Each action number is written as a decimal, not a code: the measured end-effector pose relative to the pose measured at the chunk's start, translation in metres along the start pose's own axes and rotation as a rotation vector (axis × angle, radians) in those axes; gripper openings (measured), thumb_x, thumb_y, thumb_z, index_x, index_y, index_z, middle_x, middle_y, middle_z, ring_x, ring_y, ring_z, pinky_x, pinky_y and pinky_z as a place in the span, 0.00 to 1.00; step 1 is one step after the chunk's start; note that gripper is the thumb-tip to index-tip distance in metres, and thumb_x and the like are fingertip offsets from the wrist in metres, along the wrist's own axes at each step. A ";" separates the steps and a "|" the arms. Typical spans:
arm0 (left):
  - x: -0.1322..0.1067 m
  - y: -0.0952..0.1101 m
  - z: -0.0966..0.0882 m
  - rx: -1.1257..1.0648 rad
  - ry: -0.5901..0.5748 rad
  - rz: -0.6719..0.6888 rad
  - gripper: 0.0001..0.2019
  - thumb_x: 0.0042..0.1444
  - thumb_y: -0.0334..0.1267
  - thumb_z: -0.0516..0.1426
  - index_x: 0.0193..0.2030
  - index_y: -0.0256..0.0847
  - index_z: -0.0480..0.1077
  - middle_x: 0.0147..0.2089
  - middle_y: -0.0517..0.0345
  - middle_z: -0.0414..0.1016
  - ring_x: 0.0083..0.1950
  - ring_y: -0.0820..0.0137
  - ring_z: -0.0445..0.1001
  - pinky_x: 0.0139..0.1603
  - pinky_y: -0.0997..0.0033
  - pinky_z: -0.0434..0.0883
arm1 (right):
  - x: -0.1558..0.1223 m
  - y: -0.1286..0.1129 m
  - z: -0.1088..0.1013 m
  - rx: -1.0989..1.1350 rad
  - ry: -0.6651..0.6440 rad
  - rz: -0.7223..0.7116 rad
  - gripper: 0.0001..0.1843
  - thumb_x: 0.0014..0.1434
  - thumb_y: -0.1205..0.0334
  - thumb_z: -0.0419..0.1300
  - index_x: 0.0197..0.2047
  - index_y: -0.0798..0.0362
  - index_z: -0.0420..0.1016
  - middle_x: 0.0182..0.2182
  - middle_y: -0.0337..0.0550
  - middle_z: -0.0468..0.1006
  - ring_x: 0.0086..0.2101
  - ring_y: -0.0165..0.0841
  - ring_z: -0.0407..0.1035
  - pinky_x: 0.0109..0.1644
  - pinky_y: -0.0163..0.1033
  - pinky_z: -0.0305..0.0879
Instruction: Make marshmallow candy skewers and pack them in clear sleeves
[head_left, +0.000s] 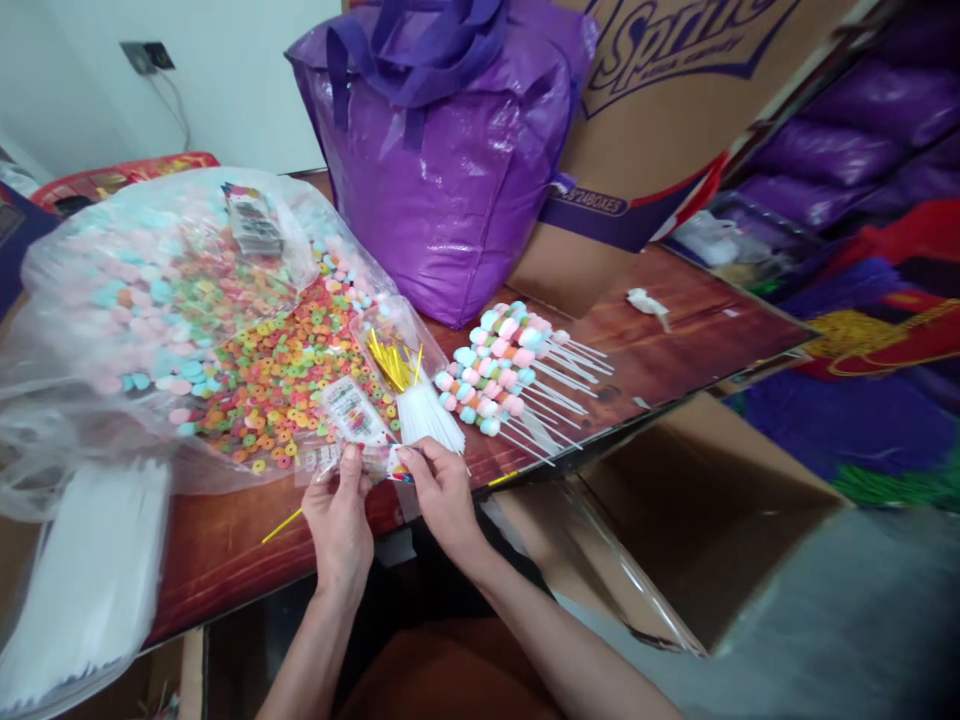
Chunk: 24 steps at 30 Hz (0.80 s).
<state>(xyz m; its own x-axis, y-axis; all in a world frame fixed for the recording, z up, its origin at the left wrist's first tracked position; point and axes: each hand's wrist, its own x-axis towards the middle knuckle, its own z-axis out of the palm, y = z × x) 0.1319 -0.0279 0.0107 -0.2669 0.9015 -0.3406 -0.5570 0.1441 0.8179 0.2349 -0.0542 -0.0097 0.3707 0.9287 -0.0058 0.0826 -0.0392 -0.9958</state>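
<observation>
Between my two hands, above the table's front edge, is a small clear plastic bag (381,461) with colourful print. My left hand (342,520) pinches its left part between thumb and fingers. At the printed right end, my right hand (442,500) grips it the same way. Just behind lies a printed clear packet (352,408) on loose ring-shaped candies (292,350). A plastic tub with gold twist ties (394,360) and a bundle of white sticks (431,415) sits beyond my right fingers. To the right, candy skewers (495,365) in pink, blue and orange are stacked.
A large clear bag of pastel candies (135,310) spreads over the left of the table, with white sticks (90,560) in front. A purple bag (442,180) and a cardboard carton (652,110) stand behind. An open box (697,520) is at the lower right.
</observation>
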 end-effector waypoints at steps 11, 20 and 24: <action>0.015 0.004 0.007 -0.094 0.011 -0.134 0.15 0.36 0.35 0.75 0.25 0.36 0.73 0.27 0.63 0.75 0.24 0.81 0.67 0.24 0.81 0.65 | 0.014 0.004 -0.085 -0.929 0.374 -0.386 0.13 0.69 0.59 0.54 0.39 0.54 0.77 0.35 0.46 0.78 0.35 0.35 0.67 0.39 0.36 0.59; 0.032 0.013 0.008 -0.178 0.126 -0.317 0.06 0.53 0.31 0.67 0.31 0.35 0.74 0.26 0.62 0.73 0.23 0.81 0.68 0.24 0.83 0.67 | 0.013 0.016 -0.118 -1.014 0.384 -0.503 0.12 0.69 0.64 0.54 0.36 0.52 0.76 0.31 0.42 0.78 0.34 0.34 0.68 0.40 0.38 0.59; 0.037 0.015 0.007 -0.179 0.143 -0.289 0.07 0.56 0.33 0.66 0.30 0.36 0.72 0.24 0.63 0.70 0.22 0.80 0.68 0.22 0.82 0.66 | -0.014 0.002 -0.107 -0.697 0.295 -0.473 0.08 0.68 0.65 0.55 0.37 0.51 0.74 0.32 0.41 0.78 0.34 0.34 0.71 0.42 0.41 0.63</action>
<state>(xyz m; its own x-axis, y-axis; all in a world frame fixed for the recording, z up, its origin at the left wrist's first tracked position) 0.1193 0.0100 0.0134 -0.1781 0.7663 -0.6173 -0.7511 0.2994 0.5884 0.3291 -0.1073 -0.0019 0.3706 0.7753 0.5114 0.7952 0.0197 -0.6060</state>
